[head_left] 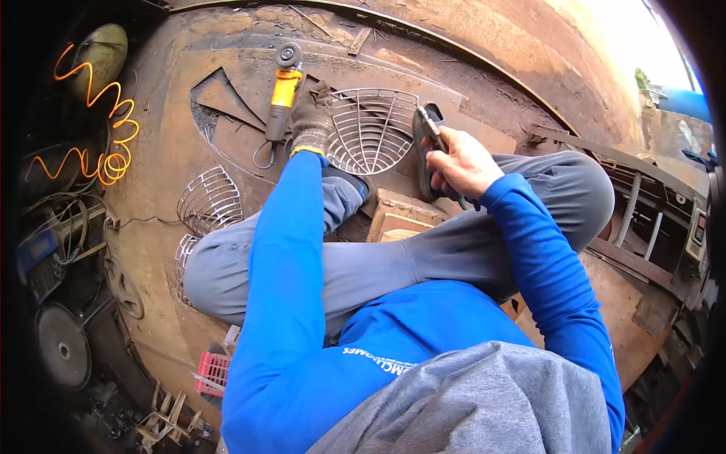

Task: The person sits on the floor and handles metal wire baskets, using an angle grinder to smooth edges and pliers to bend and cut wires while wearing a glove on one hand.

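Note:
A fan-shaped basket of silver wire point(370, 130) stands tilted in front of my crossed legs. In a grey knitted glove, my left hand point(311, 122) is closed around its left edge; the fingertips are partly hidden. My bare right hand point(464, 163) grips a slim tool with a dark handle and a silver, rod-like front end point(431, 127). The tool's tip points up and left, close to the basket's right rim, and its exact kind is unclear. Just left of the glove lies a yellow angle grinder point(284, 89), its disc at the far end.
More wire baskets point(210, 200) lie by my left knee. Wooden blocks point(404, 216) sit between my legs. Cut sheet-metal pieces point(227, 106) cover the ground ahead. An orange coiled hose point(113, 155) hangs at far left; a metal frame point(635, 204) stands at right. A pink basket point(214, 372) is behind left.

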The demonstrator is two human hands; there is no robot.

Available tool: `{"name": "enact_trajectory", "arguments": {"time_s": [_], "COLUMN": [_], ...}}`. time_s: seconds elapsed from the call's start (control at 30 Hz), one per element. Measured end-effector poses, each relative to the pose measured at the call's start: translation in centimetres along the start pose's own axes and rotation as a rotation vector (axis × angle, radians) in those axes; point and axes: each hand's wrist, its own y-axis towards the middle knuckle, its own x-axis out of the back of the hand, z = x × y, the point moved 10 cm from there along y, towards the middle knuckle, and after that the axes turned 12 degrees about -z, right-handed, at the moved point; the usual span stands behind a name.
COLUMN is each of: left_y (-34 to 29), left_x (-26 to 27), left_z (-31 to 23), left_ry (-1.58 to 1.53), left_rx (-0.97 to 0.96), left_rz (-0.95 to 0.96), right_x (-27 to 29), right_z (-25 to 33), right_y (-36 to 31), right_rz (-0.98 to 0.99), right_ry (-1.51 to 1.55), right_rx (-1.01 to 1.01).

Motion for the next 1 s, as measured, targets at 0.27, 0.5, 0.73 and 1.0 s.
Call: {"name": "enact_trajectory", "arguments": {"time_s": [0.27,0.5,0.73,1.0], "left_y": [-0.6,-0.5,0.3,-0.4], "left_x": [-1.0,-1.2,0.0,-1.6], "left_z": [-0.4,-0.3,-0.9,-0.3], "left_ry": [0.001,-0.056,-0.019,-0.191], "left_rx": [0.144,0.18,-0.008,0.117], "left_rz": [0.023,0.031,-0.035,0.047], "right_x": [0.1,-0.1,-0.7,-0.5], "right_z": [-0.3,-0.3,0.4,0.3], "right_y": [-0.4,-0.3,-0.5,-0.5], "right_rz": [-0.003,0.008,0.018,0.011], "right_ry": [-0.026,-0.027,-0.061,-0.086], "right_rx": [0.007,0.017,0.016,0.0]}}
